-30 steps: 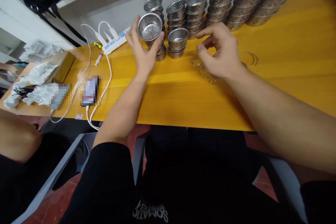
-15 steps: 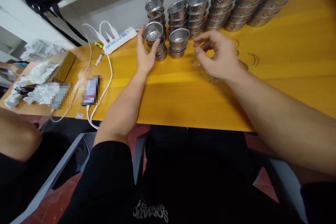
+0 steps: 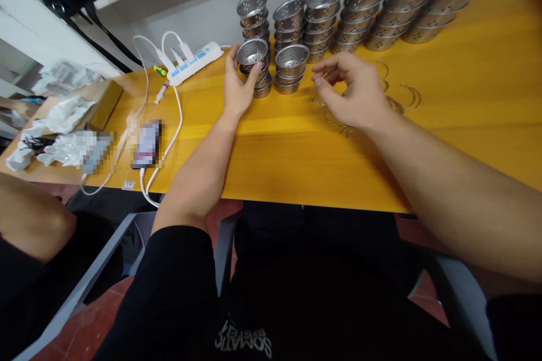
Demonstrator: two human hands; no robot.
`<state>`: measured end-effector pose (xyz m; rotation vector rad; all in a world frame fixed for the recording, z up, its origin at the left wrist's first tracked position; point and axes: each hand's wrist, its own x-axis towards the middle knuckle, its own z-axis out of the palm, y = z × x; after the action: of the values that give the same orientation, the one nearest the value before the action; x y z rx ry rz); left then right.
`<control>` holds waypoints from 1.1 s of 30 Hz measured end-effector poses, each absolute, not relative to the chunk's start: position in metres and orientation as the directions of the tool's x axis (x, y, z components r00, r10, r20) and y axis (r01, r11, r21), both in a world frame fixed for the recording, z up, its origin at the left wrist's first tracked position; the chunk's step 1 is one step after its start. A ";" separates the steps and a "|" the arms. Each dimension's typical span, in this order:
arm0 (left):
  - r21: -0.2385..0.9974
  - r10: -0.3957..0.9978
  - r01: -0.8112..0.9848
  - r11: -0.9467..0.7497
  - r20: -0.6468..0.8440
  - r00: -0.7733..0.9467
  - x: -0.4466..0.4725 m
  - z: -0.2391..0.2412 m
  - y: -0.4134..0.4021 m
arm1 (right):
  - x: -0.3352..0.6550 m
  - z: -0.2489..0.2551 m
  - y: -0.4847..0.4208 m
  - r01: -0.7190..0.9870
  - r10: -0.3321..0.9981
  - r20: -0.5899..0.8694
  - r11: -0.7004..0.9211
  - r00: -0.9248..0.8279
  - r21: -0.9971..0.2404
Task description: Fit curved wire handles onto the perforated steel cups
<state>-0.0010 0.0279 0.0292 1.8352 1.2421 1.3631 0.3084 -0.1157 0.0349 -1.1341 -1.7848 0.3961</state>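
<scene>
My left hand (image 3: 239, 87) has its thumb and fingers around the rim and sides of a perforated metal strainer cup (image 3: 253, 53), on top of a short stack of such cups (image 3: 263, 90). To the right of it stands another short stack of strainer cups (image 3: 292, 63), apart from both hands. My right hand (image 3: 349, 87) hovers over the table to the right of that stack. Its fingers are curled, the thumb is apart from them, and nothing shows between them. Several thin curved metal wires (image 3: 410, 98) lie beyond and beneath this hand, partly hidden by it.
Taller stacks of strainer cups (image 3: 358, 14) line the back of the yellow table (image 3: 296, 163). On the left are a power strip (image 3: 197, 63) with white cables, a syringe (image 3: 161, 93), a phone (image 3: 147, 145) and plastic bags (image 3: 68, 148). Another person's arm (image 3: 36, 217) is at far left.
My left hand and the cup in it have moved slightly right and down, closer over the stack. My right hand stays almost still. The view has shifted a little.
</scene>
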 end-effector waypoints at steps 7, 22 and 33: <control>0.742 0.868 0.460 -0.487 0.470 0.161 -0.003 0.032 0.024 | 0.306 0.048 -0.129 0.669 0.896 0.397 0.420 -0.200 -0.613; 0.793 0.872 0.392 -0.466 0.486 0.056 -0.014 0.022 0.030 | 0.300 0.057 -0.135 0.565 0.920 0.370 0.377 -0.133 -0.734; 0.801 0.861 0.439 -0.407 0.497 -0.110 -0.023 0.081 0.060 | 0.304 0.051 -0.129 0.679 0.936 0.337 0.316 -0.106 -0.663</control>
<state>-0.0226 0.0596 0.0812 1.7901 1.4272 1.5249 0.3040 -0.1295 0.0507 -1.4337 -1.8563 0.4484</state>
